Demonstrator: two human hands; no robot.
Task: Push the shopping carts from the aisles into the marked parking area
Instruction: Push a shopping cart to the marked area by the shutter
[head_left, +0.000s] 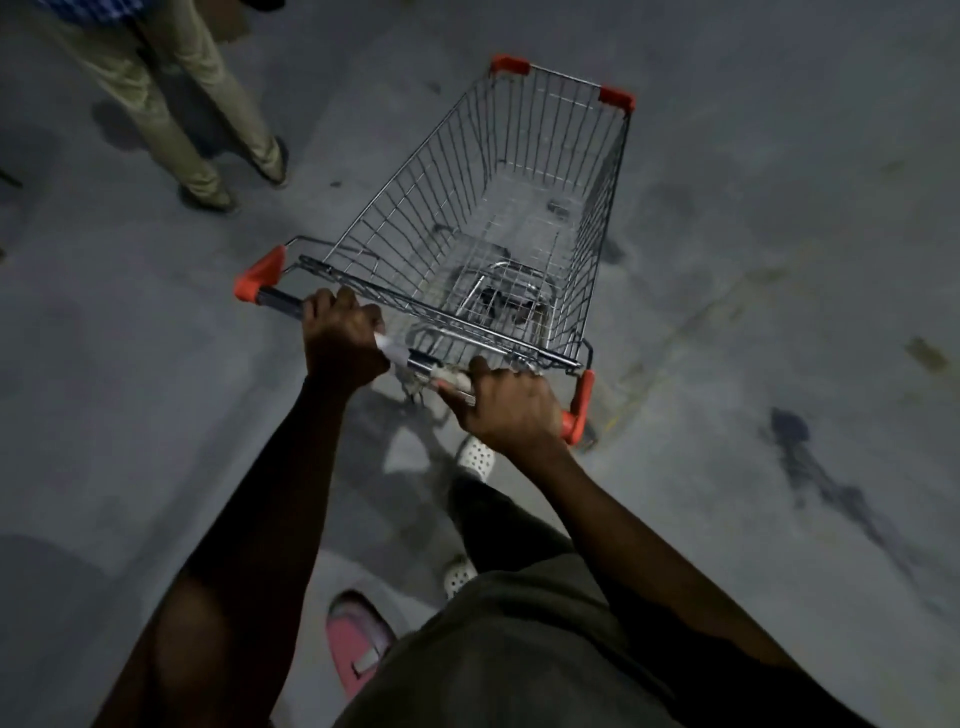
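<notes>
- While a second person's legs (208, 104) in pale trousers stand at the upper left, well apart from the cart, the grey concrete floor (130, 415) around them looks dim and blotchy.
- Just right of that, the left hand (340, 338) grips the dark handle bar (280, 301), fingers curled over it, beside the orange end cap (258, 274).
- Low down by the wearer's body lies a pink flat thing (358, 639); I cannot tell what it is.
- At the middle, the shopping cart (441, 197) stands on the open floor, pointing away and slightly to the right, with its wire basket bare and orange guards (510, 65) on the far corners.
- A white perforated shoe (475, 457) shows under the handle.
- The right hand (506, 405) wraps the bar's other end, touching the right orange cap (579, 408).
- Right of the cart, a faint yellowish line (675, 338) crosses the floor diagonally.
- Farthest right sits a dark stain (795, 441).
</notes>
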